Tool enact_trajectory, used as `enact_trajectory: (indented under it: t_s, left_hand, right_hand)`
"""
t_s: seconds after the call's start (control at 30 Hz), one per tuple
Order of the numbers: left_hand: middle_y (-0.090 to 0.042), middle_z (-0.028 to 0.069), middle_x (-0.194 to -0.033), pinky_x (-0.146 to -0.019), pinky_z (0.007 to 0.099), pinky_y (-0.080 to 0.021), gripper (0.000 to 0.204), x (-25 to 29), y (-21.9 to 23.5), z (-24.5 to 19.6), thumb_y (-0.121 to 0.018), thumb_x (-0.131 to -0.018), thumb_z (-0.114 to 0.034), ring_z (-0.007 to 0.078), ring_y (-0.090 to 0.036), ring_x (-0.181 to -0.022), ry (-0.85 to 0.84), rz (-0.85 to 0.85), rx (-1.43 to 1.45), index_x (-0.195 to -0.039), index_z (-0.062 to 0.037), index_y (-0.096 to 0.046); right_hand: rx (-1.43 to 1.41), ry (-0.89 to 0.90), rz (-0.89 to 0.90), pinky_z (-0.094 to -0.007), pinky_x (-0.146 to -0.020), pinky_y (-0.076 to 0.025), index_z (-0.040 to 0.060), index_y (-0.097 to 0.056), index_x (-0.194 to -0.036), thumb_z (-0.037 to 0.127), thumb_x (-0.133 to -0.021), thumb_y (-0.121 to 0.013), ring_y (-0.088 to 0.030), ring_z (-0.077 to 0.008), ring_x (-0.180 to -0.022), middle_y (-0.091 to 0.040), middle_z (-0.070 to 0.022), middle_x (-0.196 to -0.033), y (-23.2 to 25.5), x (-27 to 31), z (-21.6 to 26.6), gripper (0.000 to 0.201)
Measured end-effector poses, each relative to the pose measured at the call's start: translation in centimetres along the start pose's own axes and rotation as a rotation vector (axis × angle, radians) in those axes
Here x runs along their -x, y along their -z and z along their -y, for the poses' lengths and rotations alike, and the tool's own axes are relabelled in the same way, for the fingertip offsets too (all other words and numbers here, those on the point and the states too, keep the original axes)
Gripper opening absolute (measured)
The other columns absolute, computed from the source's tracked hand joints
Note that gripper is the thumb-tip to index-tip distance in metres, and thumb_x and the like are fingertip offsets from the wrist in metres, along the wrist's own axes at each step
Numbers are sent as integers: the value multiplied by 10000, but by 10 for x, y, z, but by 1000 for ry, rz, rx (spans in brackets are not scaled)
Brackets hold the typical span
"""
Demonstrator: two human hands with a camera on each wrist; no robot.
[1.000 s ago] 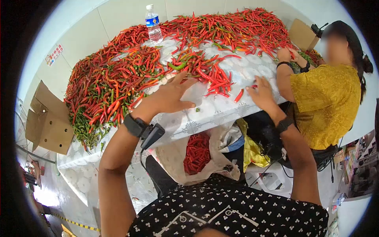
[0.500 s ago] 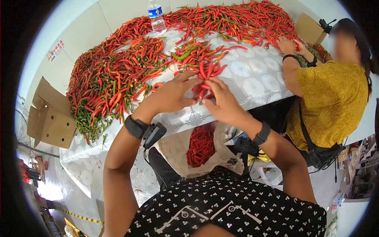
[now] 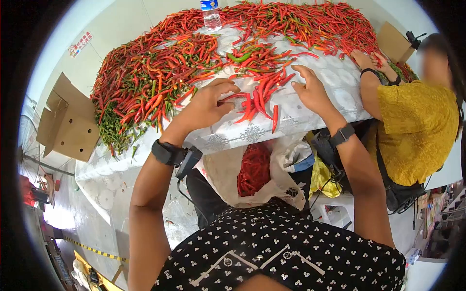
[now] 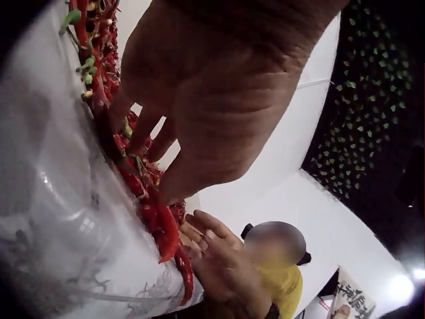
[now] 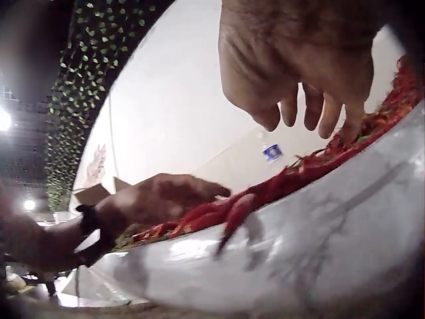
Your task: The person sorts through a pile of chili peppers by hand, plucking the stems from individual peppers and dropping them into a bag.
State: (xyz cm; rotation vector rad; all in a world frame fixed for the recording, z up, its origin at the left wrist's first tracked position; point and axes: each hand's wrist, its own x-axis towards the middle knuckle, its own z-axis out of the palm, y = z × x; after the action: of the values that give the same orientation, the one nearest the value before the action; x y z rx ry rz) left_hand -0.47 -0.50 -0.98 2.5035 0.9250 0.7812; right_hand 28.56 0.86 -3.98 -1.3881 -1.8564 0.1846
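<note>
In the head view, red chilies [image 3: 261,97] lie in a small loose bunch between the two hands, with a single one [image 3: 275,119] near the table edge. The left hand [image 3: 208,104] is at the bunch's left side, fingers bent loosely beside a few chilies; whether it touches them is unclear. To the right, the right hand [image 3: 313,92] hovers with fingers spread and nothing held. The left wrist view shows the left hand [image 4: 206,100] over red chilies [image 4: 166,232]. In the right wrist view the right hand [image 5: 302,60] hangs above the tabletop, fingers apart.
Large chili heaps [image 3: 141,82] cover the table's back and left. A water bottle [image 3: 211,19] stands behind. An open bag of red chilies [image 3: 254,169] sits below the front edge. Cardboard box [image 3: 73,131] at left; another person in a yellow top [image 3: 420,131] works at right.
The right hand came in to the left hand at the chilies, then moved away to the right, empty. The bunch now lies loose between the hands. The head view has shifted.
</note>
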Motion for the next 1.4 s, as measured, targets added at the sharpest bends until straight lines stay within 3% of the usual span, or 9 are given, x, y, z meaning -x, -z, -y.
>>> enact_trajectory:
  t_s: [0.13, 0.27, 0.53, 0.73, 0.93, 1.0, 1.1, 1.23, 1.4]
  left_hand:
    - [-539, 136, -1086, -782, 341, -449, 348, 2, -13, -1, -601, -707, -41, 267, -559, -917, 26, -48, 18, -1050, -35, -542]
    - [-544, 162, -1051, -825, 361, -430, 365, 0, -21, 0, -579, -682, -10, 322, -534, -954, -7, -79, -31, -1044, -22, -536]
    - [-568, 159, -952, -768, 377, -408, 369, 0, -34, -19, -474, -669, 76, 324, -532, -901, -143, -162, -145, -1013, -36, -551]
    - [-578, 140, -873, -727, 361, -409, 291, 8, -26, -20, -439, -669, 93, 299, -555, -778, -189, -89, -27, -910, -16, -562]
    - [-572, 132, -852, -712, 371, -427, 241, 8, -29, -13, -451, -688, 77, 291, -563, -741, -138, -192, -18, -887, -12, -552]
    - [-570, 137, -877, -722, 377, -432, 243, 6, -31, -14, -458, -694, 69, 297, -563, -776, -74, -216, -25, -904, -13, -550]
    - [-555, 154, -949, -756, 393, -431, 262, 1, -34, -14, -481, -694, 51, 318, -543, -848, -111, -260, -83, -941, -12, -541]
    - [-541, 162, -993, -783, 404, -424, 281, 2, -35, -14, -508, -695, 28, 343, -516, -895, -90, -202, -112, -972, -14, -534]
    - [-550, 158, -965, -774, 404, -422, 269, 4, -34, -15, -521, -701, 9, 347, -516, -878, -73, -178, -144, -968, -16, -535]
  right_hand:
    - [18, 42, 76, -376, -949, -349, 35, -507, -1140, 106, -733, -575, -443, -332, -1114, -523, -174, -1144, -16, 5, 7, 418]
    - [14, 149, 116, -398, -905, -372, 48, -523, -1115, 97, -715, -560, -482, -340, -1025, -538, -170, -1104, -22, 12, 21, 404]
    - [-246, 161, 206, -338, -848, -424, 37, -507, -1121, 15, -742, -509, -497, -296, -1028, -506, -147, -1105, -23, 46, 66, 380]
    - [-415, 204, 188, -373, -794, -441, -1, -519, -1053, -1, -732, -488, -539, -331, -910, -537, -177, -1014, -16, 67, 81, 322]
    - [-336, 233, 251, -376, -799, -442, 7, -572, -976, -19, -725, -461, -546, -328, -929, -577, -174, -983, 7, 48, 77, 276]
    - [-222, 80, 267, -345, -848, -433, 9, -534, -1085, -3, -742, -482, -542, -273, -990, -555, -155, -1067, 11, 26, 69, 348]
    - [64, 356, 115, -369, -863, -415, 17, -484, -1153, 29, -741, -514, -517, -295, -1009, -517, -166, -1120, -11, -4, 27, 413]
    - [98, 248, 263, -387, -878, -397, 21, -444, -1190, 56, -723, -556, -492, -311, -1030, -483, -176, -1158, -19, -21, 25, 482]
    - [99, 206, 328, -358, -749, -451, 33, -521, -1082, 56, -696, -590, -551, -292, -856, -518, -161, -999, -14, -3, 41, 393]
